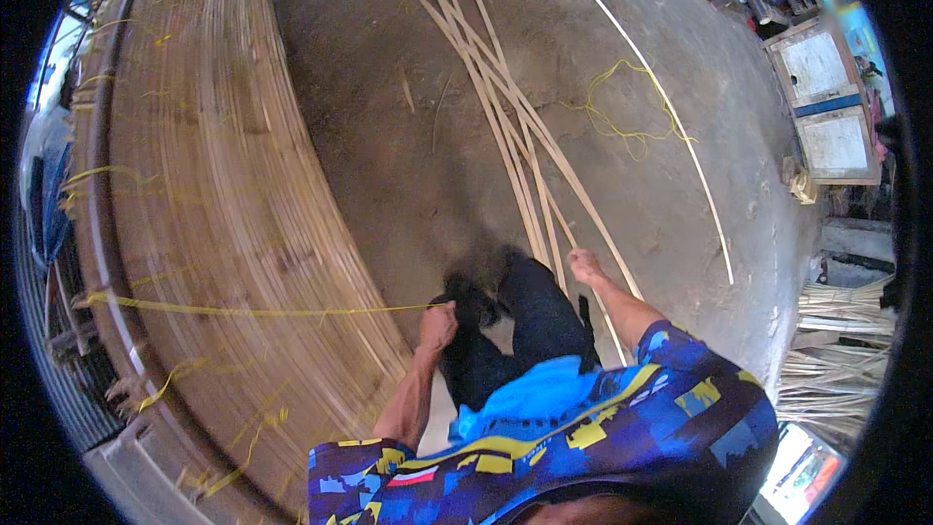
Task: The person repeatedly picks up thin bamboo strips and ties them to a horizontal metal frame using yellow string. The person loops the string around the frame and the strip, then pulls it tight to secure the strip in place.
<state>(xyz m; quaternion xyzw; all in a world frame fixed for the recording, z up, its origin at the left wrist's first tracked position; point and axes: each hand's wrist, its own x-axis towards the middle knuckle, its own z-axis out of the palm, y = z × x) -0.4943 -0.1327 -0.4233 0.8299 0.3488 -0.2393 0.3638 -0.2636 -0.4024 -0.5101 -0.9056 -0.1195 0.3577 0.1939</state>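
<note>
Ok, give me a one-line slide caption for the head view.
Left hand pulls a taut yellow string across a bamboo mat; right hand reaches toward loose bamboo strips.

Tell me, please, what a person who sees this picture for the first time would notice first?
First comes the large bamboo mat, which fills the left side, with yellow ties along its edges. The left hand is closed on a yellow string stretched tight across the mat. Then loose bamboo strips lie fanned on the concrete floor at the centre; the right hand reaches toward their near ends, and a tangled yellow cord lies beside them.
</note>
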